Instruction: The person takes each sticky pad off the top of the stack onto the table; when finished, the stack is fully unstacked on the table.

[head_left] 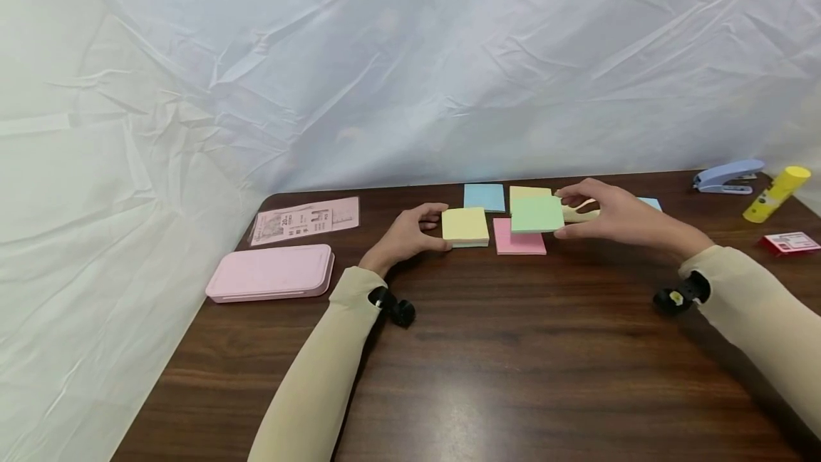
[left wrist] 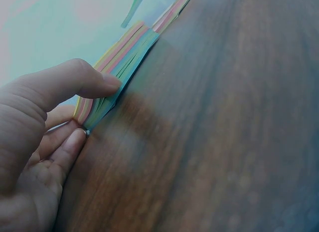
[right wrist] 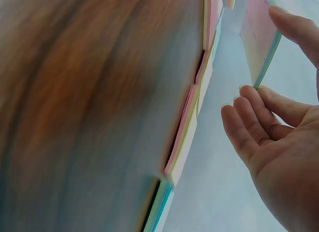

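My left hand (head_left: 410,232) grips a thick, yellow-topped stack of sticky notes (head_left: 465,225) by its left side. In the left wrist view, thumb and fingers hold the layered, multicoloured stack (left wrist: 122,62) low at the table. My right hand (head_left: 609,212) pinches a green sticky note pad (head_left: 537,214) between thumb and fingers, raised above the table. Its underside looks pinkish in the right wrist view. Below it lies a pink pad (head_left: 519,245), partly covered. Behind are a blue pad (head_left: 484,197) and a yellow pad (head_left: 529,192). Past my right hand another blue pad (head_left: 651,203) peeks out.
On the left lie a pink pencil case (head_left: 269,273) and a pink printed packet (head_left: 304,221). A blue stapler (head_left: 727,177), a yellow tube (head_left: 776,194) and a small red-and-white box (head_left: 790,242) stand at the right. White sheeting (head_left: 410,91) hangs behind the dark wooden table (head_left: 500,362).
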Motion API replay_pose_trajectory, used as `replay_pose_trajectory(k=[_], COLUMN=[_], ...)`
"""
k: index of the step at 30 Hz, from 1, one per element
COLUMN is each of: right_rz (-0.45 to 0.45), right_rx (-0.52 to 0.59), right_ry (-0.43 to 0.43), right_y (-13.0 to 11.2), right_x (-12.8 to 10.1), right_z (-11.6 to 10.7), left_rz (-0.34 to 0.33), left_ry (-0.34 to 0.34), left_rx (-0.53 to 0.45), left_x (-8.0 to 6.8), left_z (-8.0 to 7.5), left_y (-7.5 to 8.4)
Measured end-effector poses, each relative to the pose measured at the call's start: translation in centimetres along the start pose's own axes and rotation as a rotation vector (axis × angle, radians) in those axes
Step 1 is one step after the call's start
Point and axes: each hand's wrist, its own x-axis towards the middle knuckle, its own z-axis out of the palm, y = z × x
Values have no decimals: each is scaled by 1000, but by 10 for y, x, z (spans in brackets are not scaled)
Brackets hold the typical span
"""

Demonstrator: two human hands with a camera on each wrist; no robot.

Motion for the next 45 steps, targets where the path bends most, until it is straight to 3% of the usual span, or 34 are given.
replay_pose_trajectory(k=[18, 24, 45], right_rz=[46, 29, 23], right_rx=[-78, -95, -77], right_ry=[-2, 9, -72], right_y=[23, 30, 40], right_x=[-31, -37, -45], right_z=[-18, -17, -9], left_rz=[-7, -5, -14], left_ry=[6, 7, 5], left_rx=[1, 5, 15], left_x=[1, 0, 0], left_z=[1, 1, 1], left_y=[-1, 0, 2])
